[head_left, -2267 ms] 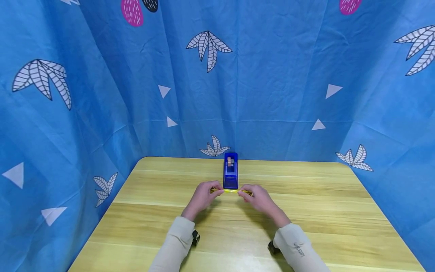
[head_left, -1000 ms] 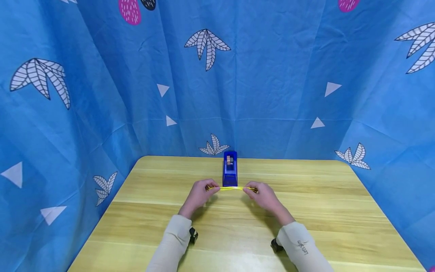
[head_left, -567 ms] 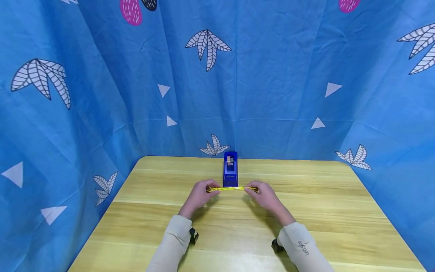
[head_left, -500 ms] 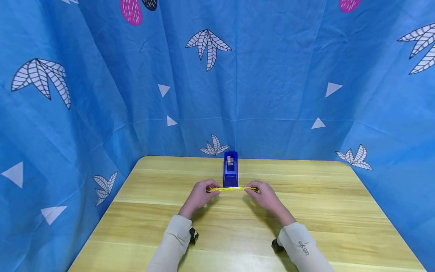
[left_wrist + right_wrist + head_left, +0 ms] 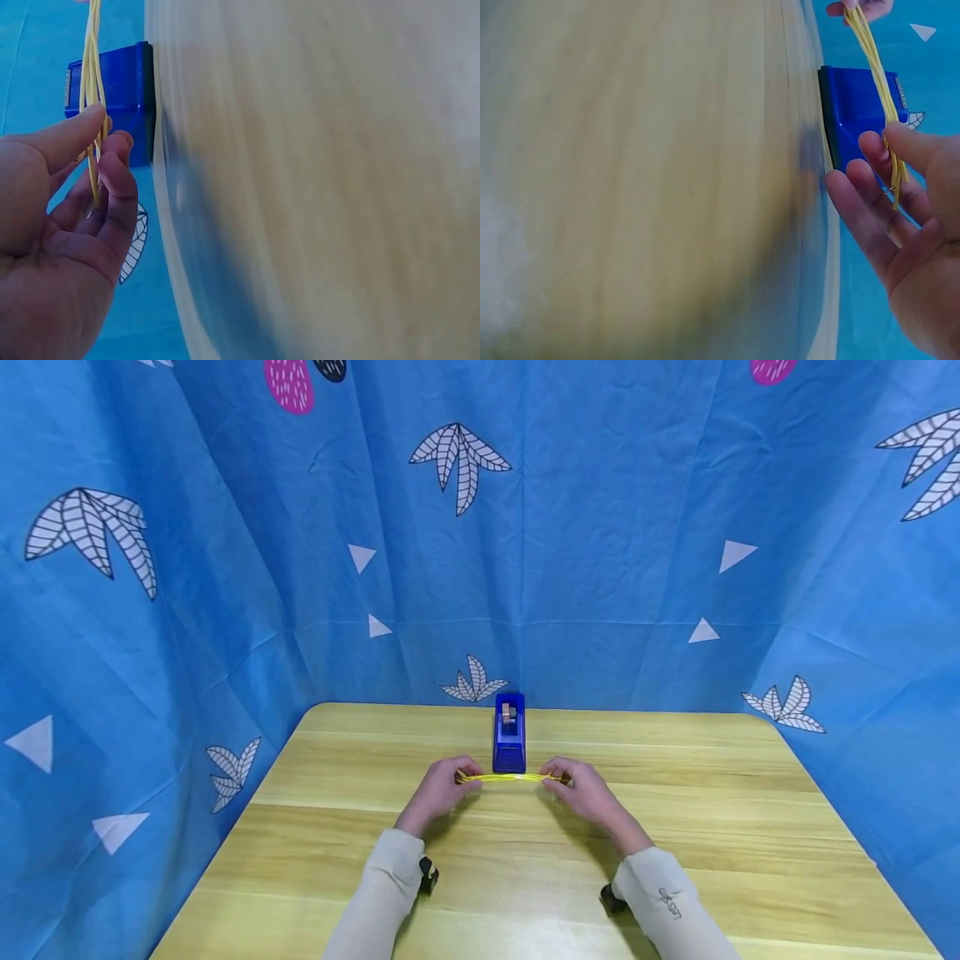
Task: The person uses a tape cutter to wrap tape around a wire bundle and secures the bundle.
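A bundle of thin yellow cords [image 5: 510, 777] is stretched level between my two hands, just in front of a blue tape dispenser [image 5: 510, 760]. My left hand [image 5: 438, 789] pinches the bundle's left end between thumb and fingers. At the other end, my right hand [image 5: 587, 791] pinches it the same way. A pale, shiny patch shows near its middle. In the right wrist view, loose tips of the yellow cords [image 5: 877, 67] stick out past the thumb toward the palm. The left wrist view shows the cords [image 5: 92, 60] running down into the curled fingers.
The tape dispenser stands near the back edge of a light wooden table [image 5: 510, 877], with a roll in its top. A blue patterned curtain [image 5: 600, 527] hangs behind the table and along both sides.
Compared with the earliest frame, my hands have drawn a little apart, and more of the yellow bundle shows between them. Over the last half second they have barely moved.
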Available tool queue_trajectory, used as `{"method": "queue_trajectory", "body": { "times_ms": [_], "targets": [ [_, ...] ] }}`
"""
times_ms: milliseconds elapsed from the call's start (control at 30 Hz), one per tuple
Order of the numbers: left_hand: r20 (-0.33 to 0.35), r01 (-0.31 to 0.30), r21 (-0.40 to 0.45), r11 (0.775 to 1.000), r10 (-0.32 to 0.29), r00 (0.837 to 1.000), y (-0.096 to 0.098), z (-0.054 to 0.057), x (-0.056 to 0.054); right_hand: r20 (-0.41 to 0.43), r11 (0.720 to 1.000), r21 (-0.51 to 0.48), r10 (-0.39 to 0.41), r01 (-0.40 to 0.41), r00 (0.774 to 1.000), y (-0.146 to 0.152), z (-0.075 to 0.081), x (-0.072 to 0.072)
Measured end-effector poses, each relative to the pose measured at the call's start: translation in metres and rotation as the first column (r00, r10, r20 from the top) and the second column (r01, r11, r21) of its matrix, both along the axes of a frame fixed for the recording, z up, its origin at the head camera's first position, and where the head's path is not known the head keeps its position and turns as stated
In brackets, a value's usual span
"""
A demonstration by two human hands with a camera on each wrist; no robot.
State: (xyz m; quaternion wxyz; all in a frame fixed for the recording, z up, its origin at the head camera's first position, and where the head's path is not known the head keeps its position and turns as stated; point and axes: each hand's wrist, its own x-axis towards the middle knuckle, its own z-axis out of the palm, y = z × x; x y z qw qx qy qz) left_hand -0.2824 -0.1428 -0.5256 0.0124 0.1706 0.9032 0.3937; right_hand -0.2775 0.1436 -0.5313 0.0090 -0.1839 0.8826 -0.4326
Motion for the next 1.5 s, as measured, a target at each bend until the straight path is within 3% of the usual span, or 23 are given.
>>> {"method": "queue_trajectory", "body": {
  "times_ms": [300,667,1100,1500],
  "targets": [
    [0.021,0.02,-0.091,0.996,-0.018,1.0,-0.0006,-0.0013,-0.0033,0.033,0.999,0.018,0.036,-0.037,0.999,-0.0005,-0.0007,-0.0029],
    [0.027,0.018,-0.12,0.993,-0.015,1.0,-0.0026,-0.0026,-0.0045,0.105,0.999,0.034,0.038,-0.042,0.994,-0.0021,-0.003,-0.0042],
    [-0.04,0.024,-0.248,0.969,-0.035,0.999,-0.0004,-0.0046,-0.0063,0.054,0.995,0.085,0.052,-0.057,0.997,-0.0036,-0.005,-0.0058],
    [-0.054,0.032,-0.23,0.973,-0.045,0.998,-0.0016,-0.0061,-0.0067,-0.019,0.99,0.14,0.031,-0.028,0.999,-0.0044,-0.0097,-0.0074]
  ]
}}
